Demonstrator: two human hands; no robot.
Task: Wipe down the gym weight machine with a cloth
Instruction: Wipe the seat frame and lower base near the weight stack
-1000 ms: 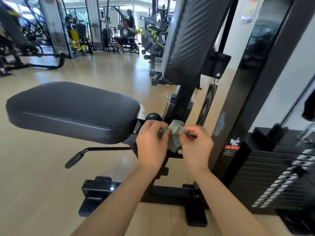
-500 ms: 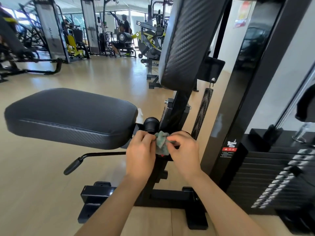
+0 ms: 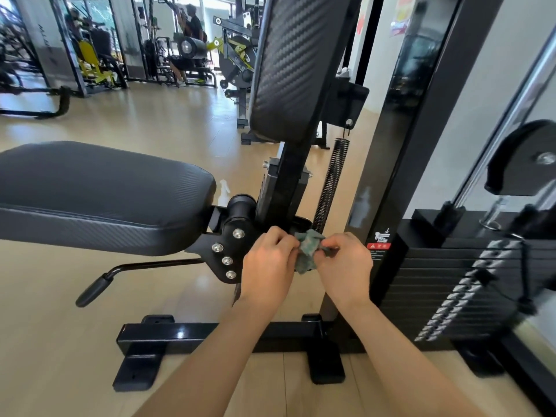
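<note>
The left hand (image 3: 268, 260) and right hand (image 3: 343, 263) both pinch a small green cloth (image 3: 306, 251), bunched between their fingertips just in front of the weight machine's seat post (image 3: 288, 188), beside the coil spring (image 3: 331, 182). The cloth looks light, soft and limp, so it should crumple freely and is best gripped by a gathered fold rather than a loose corner. The seat pad (image 3: 99, 194) lies to the left, the weight stack (image 3: 445, 284) to the right, and the base frame (image 3: 192, 332) below.
</note>
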